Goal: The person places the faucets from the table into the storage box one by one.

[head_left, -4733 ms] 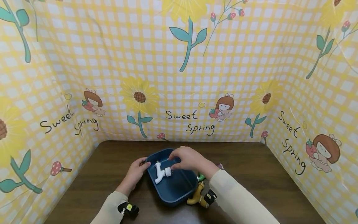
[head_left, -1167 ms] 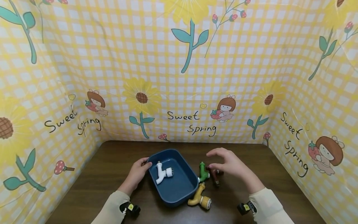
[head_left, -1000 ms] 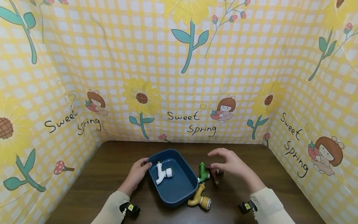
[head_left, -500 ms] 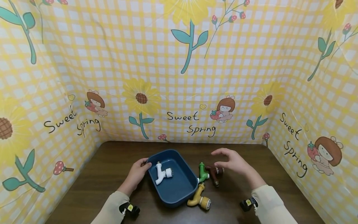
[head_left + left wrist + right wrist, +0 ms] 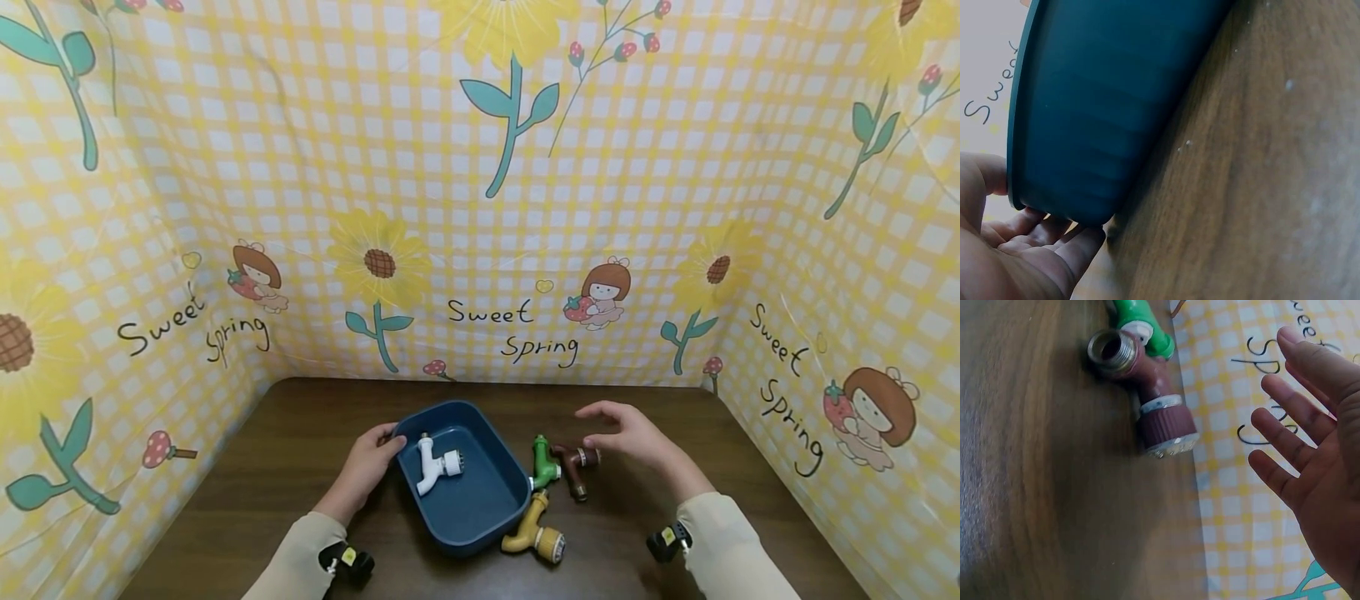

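My left hand (image 5: 371, 458) grips the far left corner of a dark blue plastic tub (image 5: 480, 529), thumb at the rim and fingers against the outer wall in the left wrist view. A white tap (image 5: 435, 465) lies inside the tub, towards its left side. My right hand (image 5: 630, 435) hovers with parted, relaxed fingers and holds nothing. Just left of it, a dark red tap (image 5: 1154, 387) lies on the table, beside a green tap (image 5: 545, 462). Nearer to me, a yellow tap (image 5: 532, 529) lies against the tub's right side.
The brown wooden table (image 5: 300, 467) carries the tub and the loose taps. A yellow checked cloth (image 5: 480, 233) printed with flowers rises at the back and both sides of the table. Each wrist wears a small black camera (image 5: 667, 542).
My right hand was at the white tap in the tub; it has let go and moved right, past the green and red taps, drifting slightly further right lately. The left hand stays on the tub.
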{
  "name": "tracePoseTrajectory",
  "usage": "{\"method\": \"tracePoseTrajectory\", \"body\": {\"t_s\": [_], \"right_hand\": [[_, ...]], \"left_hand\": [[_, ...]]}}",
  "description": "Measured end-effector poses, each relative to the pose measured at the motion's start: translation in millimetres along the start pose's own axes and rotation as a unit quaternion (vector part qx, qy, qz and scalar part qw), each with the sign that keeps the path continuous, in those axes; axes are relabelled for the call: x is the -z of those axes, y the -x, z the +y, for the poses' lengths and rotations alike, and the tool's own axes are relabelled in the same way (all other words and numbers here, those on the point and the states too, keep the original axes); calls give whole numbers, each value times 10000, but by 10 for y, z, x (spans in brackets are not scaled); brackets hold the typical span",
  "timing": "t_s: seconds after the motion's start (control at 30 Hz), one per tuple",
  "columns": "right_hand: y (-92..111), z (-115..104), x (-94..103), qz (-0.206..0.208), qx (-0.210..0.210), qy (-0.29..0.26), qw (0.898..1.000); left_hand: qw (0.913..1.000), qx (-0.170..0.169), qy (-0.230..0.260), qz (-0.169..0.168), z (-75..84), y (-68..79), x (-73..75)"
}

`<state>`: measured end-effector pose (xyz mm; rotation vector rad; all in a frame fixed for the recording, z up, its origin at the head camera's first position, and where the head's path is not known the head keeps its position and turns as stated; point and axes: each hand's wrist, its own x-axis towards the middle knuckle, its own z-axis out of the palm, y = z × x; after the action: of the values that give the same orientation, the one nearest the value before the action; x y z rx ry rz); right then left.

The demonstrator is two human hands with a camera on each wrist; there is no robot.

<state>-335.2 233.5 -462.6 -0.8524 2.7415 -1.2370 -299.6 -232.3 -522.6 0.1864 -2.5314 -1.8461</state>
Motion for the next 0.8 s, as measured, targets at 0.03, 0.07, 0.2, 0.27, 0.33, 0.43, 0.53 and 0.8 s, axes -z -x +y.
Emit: {"method": "tracePoseTrajectory", "body": {"t_s": [0.03, 0.07, 0.2, 0.27, 0.33, 0.43, 0.53, 0.8], "right_hand": [[3, 23, -1, -6, -30, -21, 10000], [5, 46, -3, -3, -62, -46, 10000], [15, 129, -12, -18, -137, -211, 9997], [22, 161, -21, -19, -197, -188, 9996], [32, 188, -33, -32, -285, -225, 9993], [47, 218, -50, -68, -392, -264, 9989], [51, 250, -64, -104, -412, -340, 9985], [55, 307, -78, -160, -384, -325, 9986]], "left_hand": [[10000, 16, 12, -3, -1, -1, 0], [10000, 17, 28, -12, 0, -2, 0], [10000, 5, 47, -42, 4, -3, -3], [10000, 19, 60, -35, 5, 0, -5], [10000, 0, 44, -45, 7, 4, -5], [10000, 5, 33, -39, 10, 8, -6], [10000, -5, 10, -49, 12, 8, -3], [10000, -14, 6, -20, -1, 1, 1]]}}
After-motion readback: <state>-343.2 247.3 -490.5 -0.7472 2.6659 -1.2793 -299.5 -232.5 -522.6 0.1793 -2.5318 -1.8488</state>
